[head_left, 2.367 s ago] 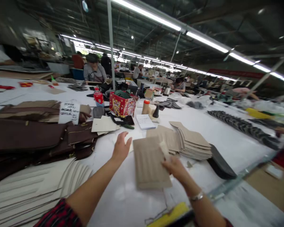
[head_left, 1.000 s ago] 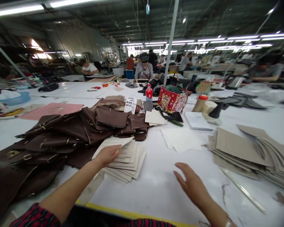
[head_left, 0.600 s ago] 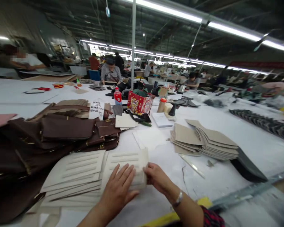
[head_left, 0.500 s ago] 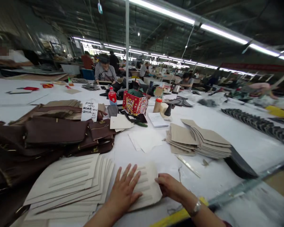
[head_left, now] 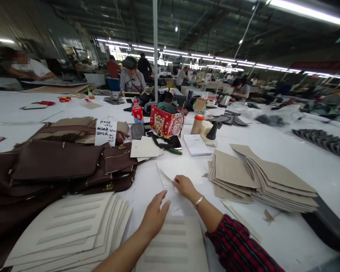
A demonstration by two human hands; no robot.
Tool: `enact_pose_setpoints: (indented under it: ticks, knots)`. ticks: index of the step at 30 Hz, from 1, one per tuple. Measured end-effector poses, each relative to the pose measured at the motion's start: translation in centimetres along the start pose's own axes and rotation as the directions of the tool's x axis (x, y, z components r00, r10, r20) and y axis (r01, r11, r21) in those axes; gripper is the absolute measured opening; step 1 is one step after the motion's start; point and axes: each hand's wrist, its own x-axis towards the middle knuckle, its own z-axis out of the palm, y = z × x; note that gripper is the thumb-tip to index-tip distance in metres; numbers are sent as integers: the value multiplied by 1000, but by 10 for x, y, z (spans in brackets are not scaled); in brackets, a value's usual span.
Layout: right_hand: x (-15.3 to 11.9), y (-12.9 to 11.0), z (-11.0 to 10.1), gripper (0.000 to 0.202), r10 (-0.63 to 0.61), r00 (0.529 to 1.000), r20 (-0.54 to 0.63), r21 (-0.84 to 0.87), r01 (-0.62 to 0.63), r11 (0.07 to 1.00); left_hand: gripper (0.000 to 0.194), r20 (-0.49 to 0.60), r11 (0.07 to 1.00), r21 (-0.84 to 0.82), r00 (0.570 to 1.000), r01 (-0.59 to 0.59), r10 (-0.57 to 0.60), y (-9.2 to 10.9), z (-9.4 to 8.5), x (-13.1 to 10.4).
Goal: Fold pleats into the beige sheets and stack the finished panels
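My right hand (head_left: 184, 186) pinches the near edge of a white sheet (head_left: 184, 168) and lifts that edge off the table. My left hand (head_left: 154, 213) is raised, fingers apart, holding nothing, just left of my right hand. Below both hands lies a pale panel (head_left: 172, 247) with several grey strips across it. To its left is a fanned stack of similar striped panels (head_left: 70, 223).
Brown leather bag pieces (head_left: 59, 160) lie at the left. Tan panels (head_left: 235, 173) are stacked at the right by a black curved piece (head_left: 328, 223). A red box (head_left: 166, 121), a bottle (head_left: 137, 112) and a notepad (head_left: 197, 145) stand or lie ahead. People work farther back.
My right hand has left the striped panel, moved forward and taken the white sheet's edge. My left hand has lifted off the panel. The view has shifted.
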Motion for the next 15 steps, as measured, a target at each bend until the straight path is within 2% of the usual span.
enact_pose_setpoints:
  ticks: [2, 4, 6, 8, 11, 15]
  knots:
    - [0, 14, -5, 26, -23, 998, 57, 89, 18, 996, 38, -51, 918, -346, 973, 195, -226, 4, 10, 31]
    - [-5, 22, -9, 35, -46, 995, 91, 172, 30, 985, 36, -33, 814, -509, 939, 278, -341, 8, 24, 57]
    - [-13, 23, -11, 36, -69, 993, 92, 232, 46, 972, 33, 13, 782, -547, 938, 298, -348, 11, 38, 74]
    - [-20, 21, -13, 32, -88, 994, 72, 266, 66, 962, 27, 61, 754, -583, 942, 303, -331, 15, 50, 79]
    - [-31, 12, -17, 24, -112, 993, 28, 287, 99, 953, 17, 67, 729, -622, 947, 286, -314, 19, 61, 72]
    - [-39, 2, -24, 21, -105, 994, 40, 328, 86, 941, 13, 43, 683, -671, 934, 290, -355, 21, 61, 62]
